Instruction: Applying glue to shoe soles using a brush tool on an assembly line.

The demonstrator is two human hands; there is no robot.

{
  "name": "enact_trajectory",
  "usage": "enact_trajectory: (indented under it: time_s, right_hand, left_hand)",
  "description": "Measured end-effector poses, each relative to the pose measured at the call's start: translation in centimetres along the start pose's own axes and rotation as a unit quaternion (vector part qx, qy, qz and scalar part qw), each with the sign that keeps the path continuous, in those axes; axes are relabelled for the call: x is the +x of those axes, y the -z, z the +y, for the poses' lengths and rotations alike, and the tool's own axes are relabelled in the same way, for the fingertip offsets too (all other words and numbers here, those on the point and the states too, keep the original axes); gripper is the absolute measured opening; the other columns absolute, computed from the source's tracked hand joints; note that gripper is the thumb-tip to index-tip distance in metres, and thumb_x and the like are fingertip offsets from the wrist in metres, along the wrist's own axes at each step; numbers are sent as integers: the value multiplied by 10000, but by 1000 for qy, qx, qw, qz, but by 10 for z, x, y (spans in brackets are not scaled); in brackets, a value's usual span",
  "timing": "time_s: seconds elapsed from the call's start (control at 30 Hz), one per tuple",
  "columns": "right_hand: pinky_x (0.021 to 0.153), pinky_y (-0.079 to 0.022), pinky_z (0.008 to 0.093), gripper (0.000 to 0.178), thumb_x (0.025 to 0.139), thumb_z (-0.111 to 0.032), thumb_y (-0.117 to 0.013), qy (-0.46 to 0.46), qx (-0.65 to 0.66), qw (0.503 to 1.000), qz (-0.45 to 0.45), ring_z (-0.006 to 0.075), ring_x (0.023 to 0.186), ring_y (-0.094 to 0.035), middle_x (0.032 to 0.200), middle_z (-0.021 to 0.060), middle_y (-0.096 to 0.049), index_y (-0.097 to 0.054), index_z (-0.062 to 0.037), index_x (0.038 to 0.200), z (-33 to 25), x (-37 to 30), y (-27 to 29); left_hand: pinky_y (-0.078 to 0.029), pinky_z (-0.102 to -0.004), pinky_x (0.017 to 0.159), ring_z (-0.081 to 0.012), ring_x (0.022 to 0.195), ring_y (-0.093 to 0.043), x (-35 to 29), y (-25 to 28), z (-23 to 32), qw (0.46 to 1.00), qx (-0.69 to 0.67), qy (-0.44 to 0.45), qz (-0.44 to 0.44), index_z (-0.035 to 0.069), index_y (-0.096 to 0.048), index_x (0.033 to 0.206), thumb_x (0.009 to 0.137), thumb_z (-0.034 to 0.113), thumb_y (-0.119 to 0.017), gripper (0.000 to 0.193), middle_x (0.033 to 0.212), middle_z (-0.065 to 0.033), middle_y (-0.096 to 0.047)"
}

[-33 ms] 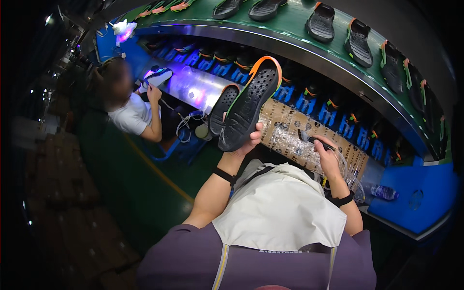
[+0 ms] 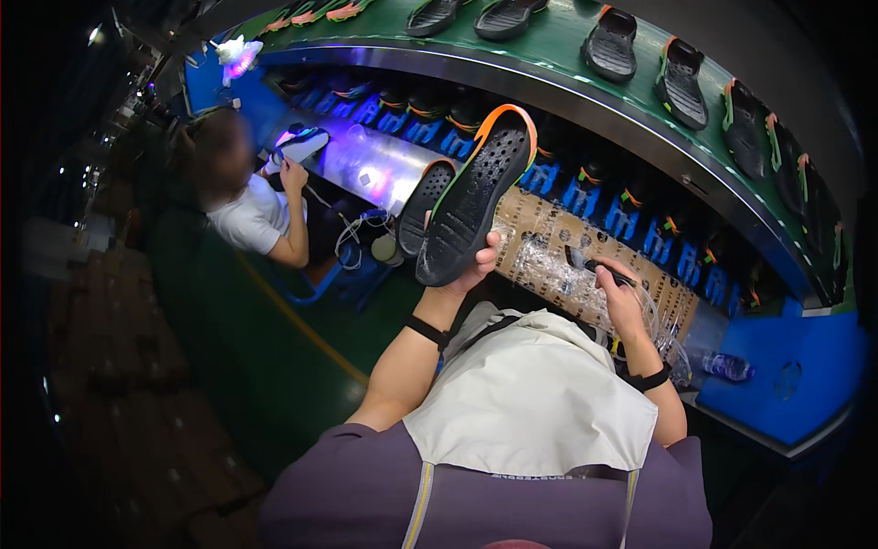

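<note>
Green flr (image 2: 219,316) w/ co-worker (image 2: 247,215) at L, cardboard-topped table (image 2: 540,245) under green shelf (image 2: 562,38), L hand (image 2: 477,263) has its grip closed round blk orange-rimmed sole (image 2: 480,192) nr table edge, R hand (image 2: 622,297) closed on blk tool (image 2: 615,274).

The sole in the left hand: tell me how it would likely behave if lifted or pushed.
The sole is probably fairly stiff: gripped near its lower end by the left hand, it shows no obvious sag. It seems light for its size, since one hand supports it and small holes dot its inside. Pushed, its long, flattish shape would likely slide rather than roll.
</note>
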State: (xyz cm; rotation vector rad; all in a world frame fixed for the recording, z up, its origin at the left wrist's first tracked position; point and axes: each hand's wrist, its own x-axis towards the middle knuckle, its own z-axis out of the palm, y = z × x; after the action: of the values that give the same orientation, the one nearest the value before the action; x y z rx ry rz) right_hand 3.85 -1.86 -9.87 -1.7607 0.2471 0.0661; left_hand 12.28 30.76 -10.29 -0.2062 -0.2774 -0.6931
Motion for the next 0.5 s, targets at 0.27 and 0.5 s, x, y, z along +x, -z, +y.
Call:
enact_trajectory:
  time_s: [0.27,0.5]
  right_hand:
    - [744,-450,265,289,1026,-231,-684,7,-3,1000,-18,108,798,-577,833,16,-649,-752,-8,1197,2,4,-5]
    - [758,-483,278,288,1021,-230,-686,18,-17,1000,-17,117,802,-601,860,27,-672,-751,-12,1198,7,-1,-3]
  left_hand:
    - [-559,-439,925,-354,1126,-598,13,-11,-1,996,-70,-57,13,8,-503,1509,1001,444,-683,694,1390,-274,-502]
    - [-546,-443,969,-359,1179,-574,5,-9,6,993,-60,-86,60,-12,-446,1540,987,439,-678,751,1433,-271,-465]
